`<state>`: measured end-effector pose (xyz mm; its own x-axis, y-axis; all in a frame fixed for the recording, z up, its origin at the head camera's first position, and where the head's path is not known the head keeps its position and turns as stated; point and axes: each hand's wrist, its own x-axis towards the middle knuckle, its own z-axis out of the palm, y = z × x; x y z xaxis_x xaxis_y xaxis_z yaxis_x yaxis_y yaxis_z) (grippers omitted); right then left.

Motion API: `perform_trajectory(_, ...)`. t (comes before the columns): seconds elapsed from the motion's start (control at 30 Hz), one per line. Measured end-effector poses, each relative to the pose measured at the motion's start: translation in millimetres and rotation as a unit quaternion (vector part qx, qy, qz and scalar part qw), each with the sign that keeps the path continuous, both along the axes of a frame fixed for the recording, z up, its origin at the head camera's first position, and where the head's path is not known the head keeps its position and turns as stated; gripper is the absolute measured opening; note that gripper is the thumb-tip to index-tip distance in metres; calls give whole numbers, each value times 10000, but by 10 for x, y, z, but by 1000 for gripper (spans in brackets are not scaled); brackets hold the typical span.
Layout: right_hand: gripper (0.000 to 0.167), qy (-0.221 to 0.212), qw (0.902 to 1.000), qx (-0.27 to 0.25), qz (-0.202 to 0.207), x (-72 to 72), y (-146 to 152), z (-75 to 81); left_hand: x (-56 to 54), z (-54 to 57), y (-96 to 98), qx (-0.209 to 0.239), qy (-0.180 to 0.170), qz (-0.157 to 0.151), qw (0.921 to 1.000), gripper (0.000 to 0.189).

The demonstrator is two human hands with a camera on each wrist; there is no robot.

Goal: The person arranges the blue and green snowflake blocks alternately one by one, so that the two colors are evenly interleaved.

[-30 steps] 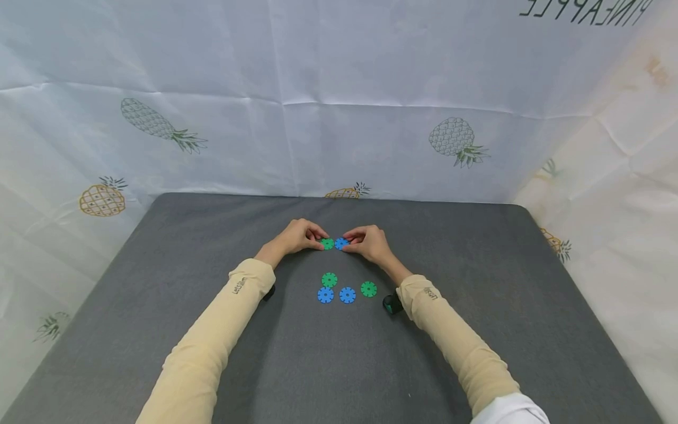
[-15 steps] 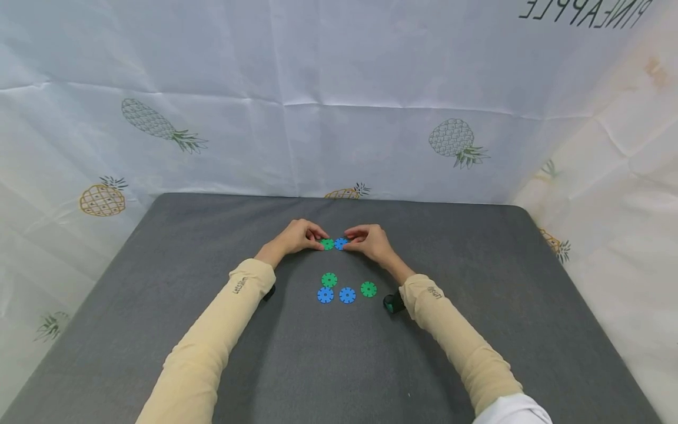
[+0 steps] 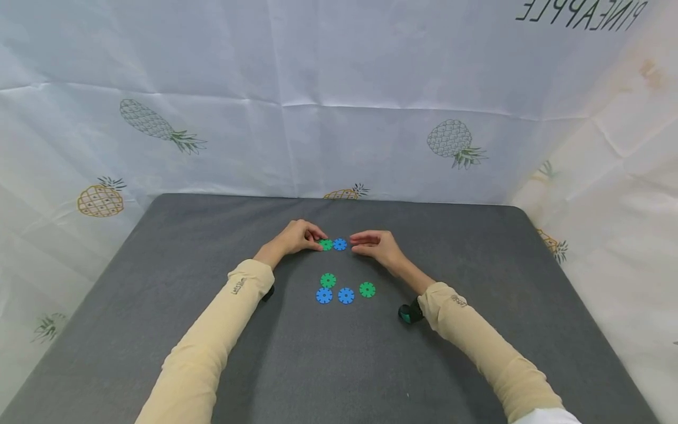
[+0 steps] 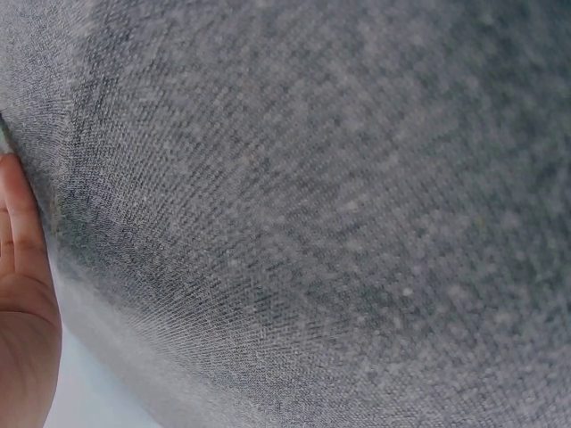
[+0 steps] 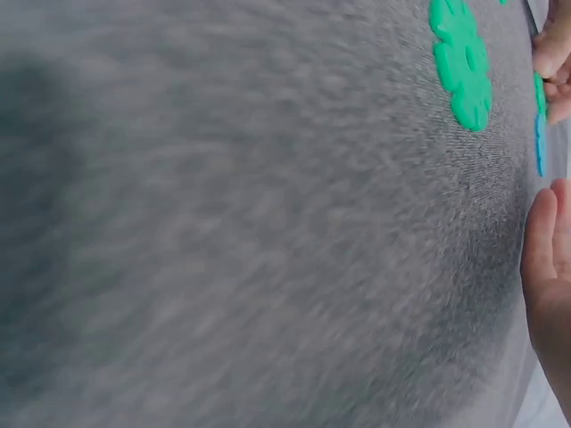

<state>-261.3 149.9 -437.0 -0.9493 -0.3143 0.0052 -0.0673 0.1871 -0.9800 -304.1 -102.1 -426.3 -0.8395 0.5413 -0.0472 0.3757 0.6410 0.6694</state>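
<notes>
Toward the far side of the table, my left hand [image 3: 294, 237] pinches a green notched disc [image 3: 327, 244] at its left edge. A blue notched disc [image 3: 340, 244] touches or joins that green one on its right; I cannot tell whether they interlock. My right hand [image 3: 382, 246] is just right of the blue disc, apart from it, its fingers fairly straight and holding nothing. In the right wrist view, a gap separates the blue disc [image 5: 541, 147] from the right fingertips [image 5: 542, 209]. Only part of the left hand [image 4: 22, 294] enters the left wrist view.
Nearer me lie a green disc [image 3: 328, 280], a blue disc [image 3: 324, 295] touching or almost touching it, another blue disc [image 3: 346, 295] and another green disc [image 3: 367, 289]. They lie on a grey cloth-covered table [image 3: 318, 365]. A pineapple-print curtain [image 3: 349, 147] hangs behind.
My right hand has let go of the blue disc and moved right, its fingers straightening. The left hand keeps its pinch on the green disc.
</notes>
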Motion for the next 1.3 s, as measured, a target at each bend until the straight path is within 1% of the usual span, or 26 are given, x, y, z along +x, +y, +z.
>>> perform_trajectory(0.2,32,-43,9998,-54,206,139,113,18,9,-17,-4,-24,53,-22,10000,27)
perform_trajectory(0.43,34,-236,9988,-181,382,286,247,43,10,-31,-25,101,141,-102,9998,27)
perform_trajectory(0.57,35,-383,9978,-234,480,341,313,38,10,-24,-22,68,72,-95,9999,27)
perform_trajectory(0.77,37,-458,9967,-271,616,431,381,33,5,-15,-12,84,76,-104,9999,27)
perform_trajectory(1.03,45,-604,9929,-324,974,559,448,-30,11,-12,-20,64,49,-72,9999,27)
perform_trajectory(1.2,48,-792,9889,-359,1207,612,485,-19,15,-19,-17,90,55,-93,9999,27)
perform_trajectory(1.3,48,-865,9865,-313,1355,618,497,-12,13,-18,-14,107,81,-128,9998,27)
